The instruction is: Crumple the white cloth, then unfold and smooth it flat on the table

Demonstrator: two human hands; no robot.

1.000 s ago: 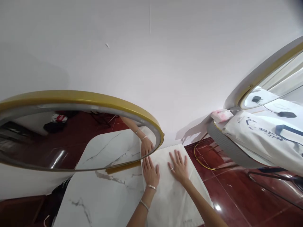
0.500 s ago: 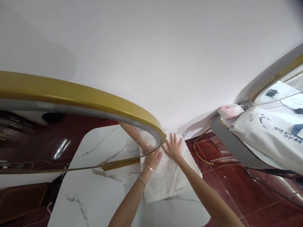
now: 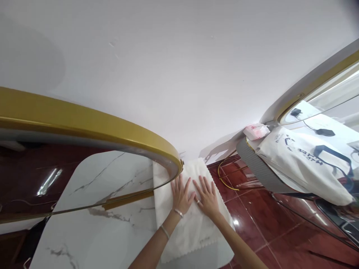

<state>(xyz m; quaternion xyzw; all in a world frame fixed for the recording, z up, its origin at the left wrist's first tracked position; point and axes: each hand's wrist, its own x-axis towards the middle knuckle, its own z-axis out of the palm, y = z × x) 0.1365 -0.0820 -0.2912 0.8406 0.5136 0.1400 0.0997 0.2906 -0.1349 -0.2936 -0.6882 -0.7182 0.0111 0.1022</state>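
Now both flat open hands, left hand and right hand, slid back down cloth.

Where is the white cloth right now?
In the head view the white cloth lies flat on the marble table, at its right end beside the gold-framed mirror, with the left hand and right hand pressed on it.

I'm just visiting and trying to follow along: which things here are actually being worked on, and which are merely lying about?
In hand:
- white cloth, spread on the marble table
- left hand and right hand, both pressed flat on the cloth

Lying about:
- gold-framed mirror beside the cloth
- white printed bag
- pink-and-white packet
- yellow cable on the red floor
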